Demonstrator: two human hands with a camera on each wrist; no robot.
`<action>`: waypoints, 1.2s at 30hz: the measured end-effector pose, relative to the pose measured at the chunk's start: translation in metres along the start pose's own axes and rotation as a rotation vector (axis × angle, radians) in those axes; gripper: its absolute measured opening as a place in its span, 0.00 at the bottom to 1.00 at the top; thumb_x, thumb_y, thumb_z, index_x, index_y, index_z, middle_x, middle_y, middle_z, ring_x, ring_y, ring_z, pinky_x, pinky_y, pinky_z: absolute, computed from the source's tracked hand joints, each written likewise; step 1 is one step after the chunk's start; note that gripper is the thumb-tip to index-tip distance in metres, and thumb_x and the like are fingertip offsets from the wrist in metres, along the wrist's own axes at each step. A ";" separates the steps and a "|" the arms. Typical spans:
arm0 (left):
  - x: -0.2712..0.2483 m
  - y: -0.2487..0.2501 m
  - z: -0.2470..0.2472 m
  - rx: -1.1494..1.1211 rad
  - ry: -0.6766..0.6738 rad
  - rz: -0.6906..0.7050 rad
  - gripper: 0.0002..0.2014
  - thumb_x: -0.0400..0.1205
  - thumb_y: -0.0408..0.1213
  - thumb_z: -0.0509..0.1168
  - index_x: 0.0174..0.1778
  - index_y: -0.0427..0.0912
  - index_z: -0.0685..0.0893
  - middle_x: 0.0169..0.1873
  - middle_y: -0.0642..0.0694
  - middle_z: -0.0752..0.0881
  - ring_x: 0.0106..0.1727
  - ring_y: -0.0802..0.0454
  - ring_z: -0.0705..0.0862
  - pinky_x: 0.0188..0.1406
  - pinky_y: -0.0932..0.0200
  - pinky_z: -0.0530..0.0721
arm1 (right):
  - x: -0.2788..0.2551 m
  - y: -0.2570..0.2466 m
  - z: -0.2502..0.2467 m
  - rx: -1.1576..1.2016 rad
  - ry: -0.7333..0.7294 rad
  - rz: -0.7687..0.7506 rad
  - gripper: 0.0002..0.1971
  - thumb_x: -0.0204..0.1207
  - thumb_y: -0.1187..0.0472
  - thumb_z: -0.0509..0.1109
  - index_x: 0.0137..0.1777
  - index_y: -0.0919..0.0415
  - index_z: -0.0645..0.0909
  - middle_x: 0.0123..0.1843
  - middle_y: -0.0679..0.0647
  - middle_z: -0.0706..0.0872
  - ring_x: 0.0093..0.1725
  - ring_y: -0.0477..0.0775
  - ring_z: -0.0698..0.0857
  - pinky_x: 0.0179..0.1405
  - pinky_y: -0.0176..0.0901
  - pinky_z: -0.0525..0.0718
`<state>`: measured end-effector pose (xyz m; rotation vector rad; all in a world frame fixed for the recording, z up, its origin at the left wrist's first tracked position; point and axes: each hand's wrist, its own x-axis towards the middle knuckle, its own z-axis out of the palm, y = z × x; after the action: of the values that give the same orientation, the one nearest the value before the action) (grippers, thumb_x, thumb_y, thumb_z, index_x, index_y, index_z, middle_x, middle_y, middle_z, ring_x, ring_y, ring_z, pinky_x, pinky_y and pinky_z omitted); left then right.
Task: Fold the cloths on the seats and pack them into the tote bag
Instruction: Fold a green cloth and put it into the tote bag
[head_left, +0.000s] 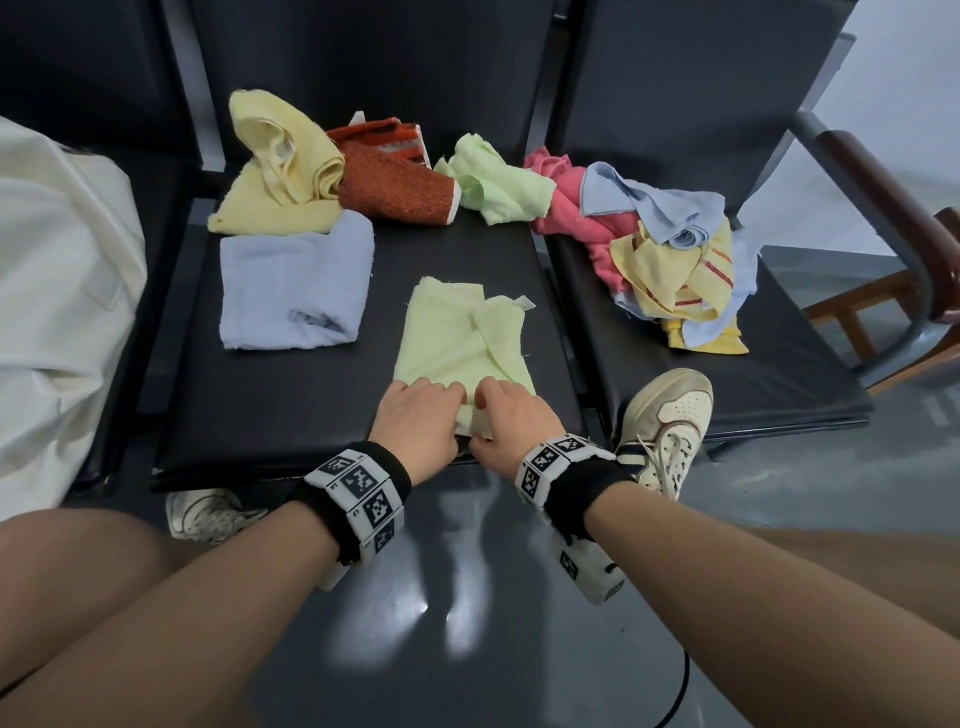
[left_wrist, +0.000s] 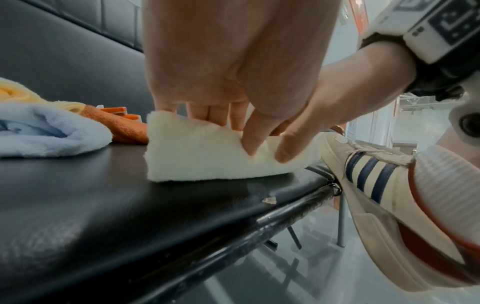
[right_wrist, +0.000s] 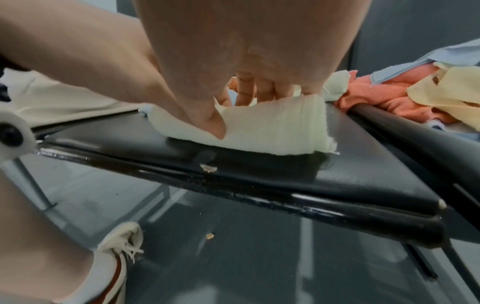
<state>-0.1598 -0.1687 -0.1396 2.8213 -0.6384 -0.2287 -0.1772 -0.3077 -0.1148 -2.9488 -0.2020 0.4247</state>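
Observation:
A pale green cloth (head_left: 457, 332) lies partly folded on the middle black seat (head_left: 291, 405). My left hand (head_left: 415, 415) and right hand (head_left: 506, 421) sit side by side at the cloth's near edge and pinch it. In the left wrist view my left hand (left_wrist: 233, 82) holds the raised cloth edge (left_wrist: 197, 152) between thumb and fingers. The right wrist view shows my right hand (right_wrist: 246, 61) pinching the same cloth (right_wrist: 272, 127), lifted off the seat. The cream tote bag (head_left: 57, 291) stands on the left seat.
A folded light-blue cloth (head_left: 291, 291) lies left of the green one. Behind are a yellow cloth (head_left: 280, 166), an orange cloth (head_left: 395, 182) and a green cloth (head_left: 493, 182). A pile of pink, blue and yellow cloths (head_left: 670, 260) fills the right seat. My shoe (head_left: 665, 415) rests against that seat's front edge.

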 end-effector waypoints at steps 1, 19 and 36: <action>0.000 0.000 0.000 -0.017 -0.010 -0.010 0.14 0.83 0.40 0.60 0.64 0.48 0.78 0.54 0.50 0.86 0.60 0.47 0.79 0.59 0.51 0.70 | 0.000 0.001 0.001 -0.035 -0.003 -0.016 0.19 0.73 0.57 0.70 0.62 0.59 0.71 0.59 0.54 0.78 0.58 0.58 0.77 0.47 0.44 0.67; -0.008 0.003 -0.001 0.130 0.060 0.039 0.21 0.72 0.39 0.74 0.59 0.49 0.75 0.54 0.49 0.79 0.57 0.44 0.75 0.52 0.49 0.69 | 0.007 0.004 -0.008 0.021 -0.121 0.004 0.17 0.81 0.61 0.61 0.68 0.53 0.81 0.62 0.54 0.76 0.60 0.57 0.79 0.45 0.44 0.75; -0.001 0.001 0.006 0.070 0.033 -0.048 0.14 0.81 0.41 0.62 0.63 0.46 0.77 0.55 0.50 0.86 0.65 0.48 0.76 0.66 0.49 0.66 | 0.000 0.003 0.001 -0.053 0.000 -0.039 0.21 0.72 0.54 0.73 0.62 0.57 0.72 0.60 0.53 0.77 0.60 0.57 0.76 0.52 0.48 0.72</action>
<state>-0.1623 -0.1708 -0.1448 2.9031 -0.5828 -0.1710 -0.1768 -0.3103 -0.1166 -2.9911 -0.2740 0.4208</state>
